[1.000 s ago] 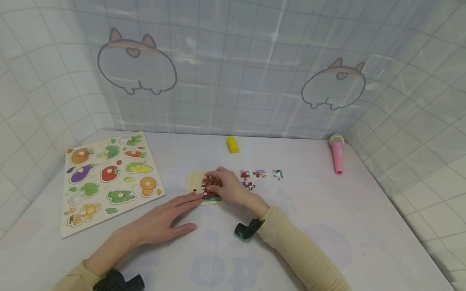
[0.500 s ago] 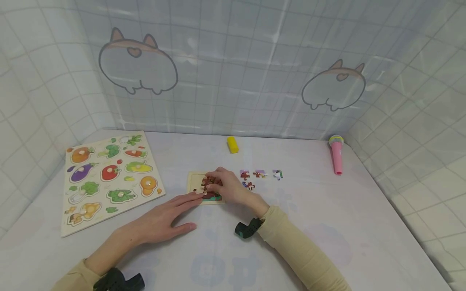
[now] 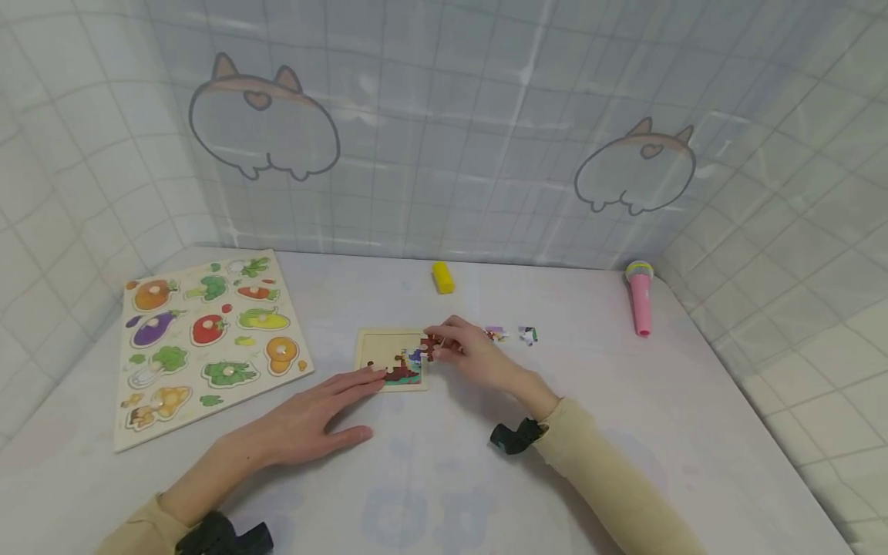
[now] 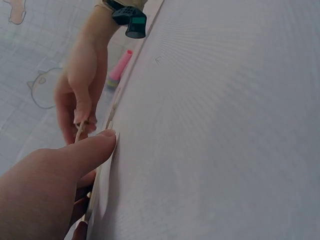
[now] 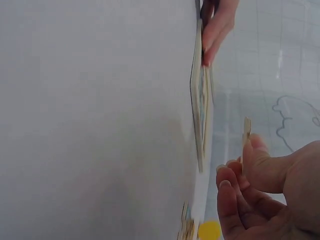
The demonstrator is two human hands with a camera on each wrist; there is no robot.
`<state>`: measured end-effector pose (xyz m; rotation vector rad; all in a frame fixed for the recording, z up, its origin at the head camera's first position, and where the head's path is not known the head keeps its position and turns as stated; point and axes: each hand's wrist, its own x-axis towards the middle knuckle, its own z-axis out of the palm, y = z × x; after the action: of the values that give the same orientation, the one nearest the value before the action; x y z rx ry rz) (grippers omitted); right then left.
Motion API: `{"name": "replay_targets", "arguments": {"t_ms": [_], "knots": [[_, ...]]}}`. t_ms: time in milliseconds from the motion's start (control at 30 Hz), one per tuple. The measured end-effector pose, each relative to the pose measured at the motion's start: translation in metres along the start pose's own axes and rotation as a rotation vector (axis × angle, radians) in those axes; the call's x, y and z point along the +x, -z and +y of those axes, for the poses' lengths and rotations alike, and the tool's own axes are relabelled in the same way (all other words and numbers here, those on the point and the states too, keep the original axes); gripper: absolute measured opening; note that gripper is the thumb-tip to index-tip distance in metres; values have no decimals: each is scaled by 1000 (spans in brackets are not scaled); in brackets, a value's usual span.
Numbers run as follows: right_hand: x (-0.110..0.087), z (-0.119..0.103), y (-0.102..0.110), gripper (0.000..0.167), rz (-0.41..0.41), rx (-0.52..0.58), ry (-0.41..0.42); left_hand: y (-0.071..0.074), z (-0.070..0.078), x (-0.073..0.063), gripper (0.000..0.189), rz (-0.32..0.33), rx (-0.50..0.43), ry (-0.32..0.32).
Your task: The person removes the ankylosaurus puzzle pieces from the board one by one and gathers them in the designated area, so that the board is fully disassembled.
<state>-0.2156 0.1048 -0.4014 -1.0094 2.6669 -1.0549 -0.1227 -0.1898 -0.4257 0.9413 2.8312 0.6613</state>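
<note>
A small wooden jigsaw tray (image 3: 391, 339) with a light frame lies on the table, brown and coloured pieces along its lower right part. My left hand (image 3: 305, 424) lies flat beside it, fingertips on its lower left area and thumb spread out. Between thumb and fingers my right hand (image 3: 475, 358) pinches a brown jigsaw piece (image 3: 427, 347) at the tray's right edge. In the right wrist view that jigsaw piece (image 5: 247, 127) shows edge-on, raised above the tray. Two loose jigsaw pieces, one purple and brown (image 3: 496, 333) and one white and green (image 3: 529, 335), lie right of that hand.
A large vegetable peg puzzle board (image 3: 215, 347) lies at the left. Behind the tray is a yellow block (image 3: 442, 277). A pink toy microphone (image 3: 641, 301) lies at the back right, near the tiled-pattern walls that enclose the table.
My right hand has drawn back to the right from over the tray, carrying the brown jigsaw piece and uncovering coloured pieces. It now covers the nearer loose pieces. The left hand stays put.
</note>
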Motion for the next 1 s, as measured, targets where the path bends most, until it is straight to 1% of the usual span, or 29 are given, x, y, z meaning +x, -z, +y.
{"name": "replay_targets", "arguments": {"t_ms": [233, 433, 567, 667, 767, 900, 1000], "knots": [[-25, 21, 19, 40, 45, 33, -20, 0, 1, -1, 68, 4, -1, 0], [-45, 32, 35, 41, 102, 3, -69, 0, 1, -1, 67, -4, -9, 12], [-55, 36, 43, 42, 129, -11, -90, 1, 1, 1, 65, 16, 6, 12], [-60, 40, 47, 42, 149, -20, -96, 2, 4, 6, 62, 30, 30, 13], [-62, 44, 50, 41, 158, -28, -103, 2, 11, 14, 60, 22, 83, 10], [-64, 48, 51, 41, 134, -37, -98, 0, 19, 20, 57, 10, 185, -8], [-64, 51, 50, 42, 116, -52, -82, -1, 22, 21, 58, 16, 195, -26]]}}
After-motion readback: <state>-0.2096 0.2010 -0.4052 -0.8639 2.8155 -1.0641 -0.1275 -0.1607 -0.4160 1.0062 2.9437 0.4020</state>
